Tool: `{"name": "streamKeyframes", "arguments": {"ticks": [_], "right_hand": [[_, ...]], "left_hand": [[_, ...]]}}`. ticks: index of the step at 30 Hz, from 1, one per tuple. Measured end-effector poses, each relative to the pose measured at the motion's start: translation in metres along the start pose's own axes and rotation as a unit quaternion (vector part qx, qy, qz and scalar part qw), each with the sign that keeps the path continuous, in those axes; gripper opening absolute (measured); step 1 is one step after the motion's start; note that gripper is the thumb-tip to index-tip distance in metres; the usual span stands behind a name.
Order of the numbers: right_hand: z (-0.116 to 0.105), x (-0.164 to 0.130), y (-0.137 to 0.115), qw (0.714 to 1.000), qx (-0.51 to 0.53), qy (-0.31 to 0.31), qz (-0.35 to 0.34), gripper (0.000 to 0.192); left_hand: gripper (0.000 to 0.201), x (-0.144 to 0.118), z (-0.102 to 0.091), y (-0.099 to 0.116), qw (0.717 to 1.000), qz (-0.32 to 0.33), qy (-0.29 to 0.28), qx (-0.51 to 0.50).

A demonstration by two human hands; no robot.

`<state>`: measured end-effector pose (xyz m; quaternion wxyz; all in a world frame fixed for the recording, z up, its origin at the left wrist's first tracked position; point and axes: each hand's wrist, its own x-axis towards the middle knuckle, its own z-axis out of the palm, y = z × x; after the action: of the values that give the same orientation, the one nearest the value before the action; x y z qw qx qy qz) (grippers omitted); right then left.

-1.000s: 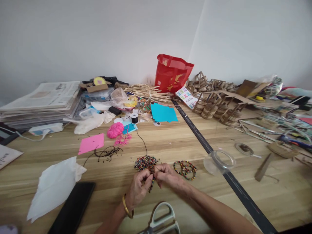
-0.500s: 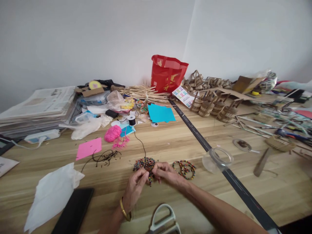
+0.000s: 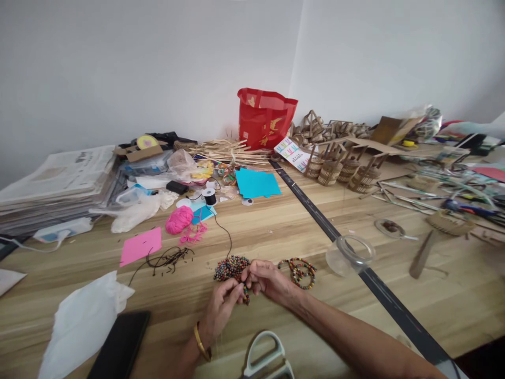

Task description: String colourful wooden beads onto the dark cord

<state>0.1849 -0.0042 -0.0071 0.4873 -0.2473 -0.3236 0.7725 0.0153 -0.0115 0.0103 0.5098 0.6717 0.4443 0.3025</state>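
Beaded strand (image 3: 245,295) hangs pinched between both hands, just in front of the bead pile (image 3: 230,267) on the wooden table (image 3: 276,231). Left hand (image 3: 222,310) and right hand (image 3: 263,279) meet fingertip to fingertip, wrists angled inward. Finished bracelets (image 3: 299,272) lie just right; a clear plastic cup (image 3: 349,253) lies tipped beyond, its contents unclear.

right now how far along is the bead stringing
Done, by the look of it: a few finished multicoloured bead bracelets lie on the wooden table. In hand: the left hand and right hand pinch a short beaded strand on black cord. Left: a pile of loose multicoloured beads still sits unstrung.
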Motion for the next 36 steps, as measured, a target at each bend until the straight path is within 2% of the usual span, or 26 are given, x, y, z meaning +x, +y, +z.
{"name": "streamKeyframes", "arguments": {"ticks": [7,17,24,28,31,36], "right_hand": [[-0.008,0.005,0.002,0.999,0.044,-0.007,0.023,0.033],[-0.01,0.008,0.007,0.997,0.044,-0.035,0.043,0.039],[-0.009,0.01,0.011,0.997,0.055,-0.035,0.048,0.036],[-0.01,0.011,0.009,0.996,0.06,-0.042,0.051,0.036],[-0.01,0.01,0.006,0.995,0.062,-0.048,0.054,0.036],[-0.009,0.008,0.006,0.995,0.067,-0.054,0.046,0.035]], "left_hand": [[0.036,-0.002,0.0,0.004,1.0,0.007,-0.012,0.002],[0.026,-0.003,0.005,-0.004,0.984,0.059,-0.019,0.165],[0.024,-0.003,0.006,-0.004,0.977,0.083,-0.02,0.194],[0.029,-0.004,0.006,0.0,0.983,0.073,0.007,0.166],[0.03,-0.005,0.005,0.002,0.992,0.065,0.021,0.102],[0.028,-0.002,0.0,-0.002,1.0,0.018,0.003,-0.022]]}}
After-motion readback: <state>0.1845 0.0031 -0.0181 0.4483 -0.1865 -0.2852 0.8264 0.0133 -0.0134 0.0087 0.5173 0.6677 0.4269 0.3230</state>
